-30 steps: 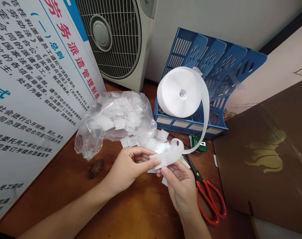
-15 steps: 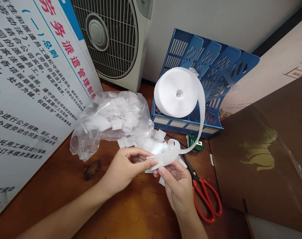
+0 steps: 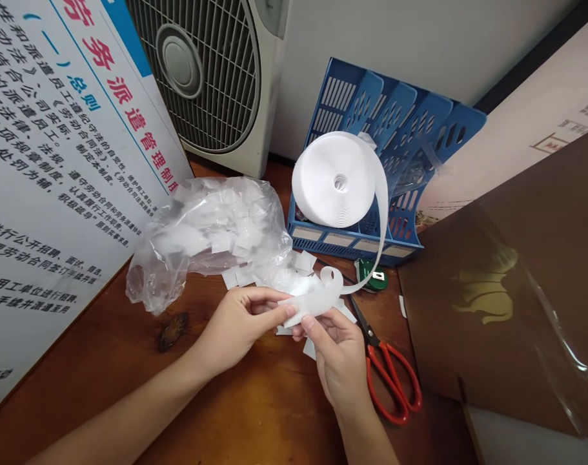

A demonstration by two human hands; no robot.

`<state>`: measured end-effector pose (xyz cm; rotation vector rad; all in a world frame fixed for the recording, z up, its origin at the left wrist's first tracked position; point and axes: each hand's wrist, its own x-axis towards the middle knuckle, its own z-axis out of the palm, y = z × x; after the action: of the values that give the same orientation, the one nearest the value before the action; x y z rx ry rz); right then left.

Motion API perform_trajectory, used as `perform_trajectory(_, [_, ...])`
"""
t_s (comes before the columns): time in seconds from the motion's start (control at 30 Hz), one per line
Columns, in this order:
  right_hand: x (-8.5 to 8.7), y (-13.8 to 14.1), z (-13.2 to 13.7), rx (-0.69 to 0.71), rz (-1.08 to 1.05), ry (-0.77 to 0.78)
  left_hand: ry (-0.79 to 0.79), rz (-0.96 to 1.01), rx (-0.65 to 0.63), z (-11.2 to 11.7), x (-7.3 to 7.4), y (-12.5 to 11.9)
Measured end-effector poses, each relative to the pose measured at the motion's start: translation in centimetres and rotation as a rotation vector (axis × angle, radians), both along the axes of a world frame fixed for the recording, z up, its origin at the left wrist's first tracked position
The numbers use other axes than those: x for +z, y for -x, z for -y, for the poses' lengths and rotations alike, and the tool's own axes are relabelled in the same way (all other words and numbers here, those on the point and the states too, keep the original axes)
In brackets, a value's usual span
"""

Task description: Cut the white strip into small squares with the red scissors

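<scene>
A strip of white tape [image 3: 317, 299] runs down from a large white roll [image 3: 323, 194] and curls into a loop near my hands. Its free end is pinched by my left hand [image 3: 248, 323], thumb on top. My right hand [image 3: 339, 352] grips the same strip from below, its thumb on the strip's lower edge. Just right of that hand lie scissors with red handles [image 3: 393, 381], their blades partly under white pieces. Cut white squares [image 3: 238, 276] are scattered behind my hands, spilling from a clear plastic bag [image 3: 216, 223] full of such pieces.
The roll leans on a blue file rack [image 3: 395, 103]. A green tape measure [image 3: 372, 276] sits before the rack. At the back left stands a box fan [image 3: 201, 71], beside a printed board [image 3: 56, 168]. A brown carton [image 3: 506, 303] bounds the wooden table [image 3: 245, 413] on the right.
The whole view has shifted slightly, so things appear a little further left. Both hands keep their hold on the strip, with hardly any movement relative to the table.
</scene>
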<state>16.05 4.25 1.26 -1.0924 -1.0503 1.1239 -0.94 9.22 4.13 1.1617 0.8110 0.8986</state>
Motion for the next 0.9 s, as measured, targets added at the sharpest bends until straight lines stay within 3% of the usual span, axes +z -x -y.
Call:
perform_trajectory(0.13, [1.9,-1.7,1.1,-0.035,0.193,0.060,-0.004,-0.099,0.054,-0.3,-0.2,0.2])
perform_trajectory(0.23, [2.9,-5.3,3.8,-0.248,0.571,0.124,-0.026,-0.191,0.112,-0.4,0.0,0.4])
perform_trajectory(0.33, [2.2,-9.9,7.0,-0.466,1.044,0.283,-0.071,-0.264,0.145,-0.2,0.3,0.4])
perform_trajectory(0.43, [0.5,-13.1,9.0,-0.399,1.277,0.419,-0.085,-0.273,0.142,-0.1,0.3,0.4])
perform_trajectory(0.63, [-1.0,-13.5,8.0,-0.285,1.421,0.483,-0.111,-0.189,0.122,-0.3,-0.1,0.2])
perform_trajectory(0.8, [-1.0,-12.9,7.1,-0.328,1.531,0.497,-0.044,-0.113,0.130,-0.5,-0.2,0.2])
perform_trajectory(0.9, [-1.1,-12.9,7.9,-0.409,1.468,0.477,-0.020,-0.084,0.129,-0.7,-0.3,0.4])
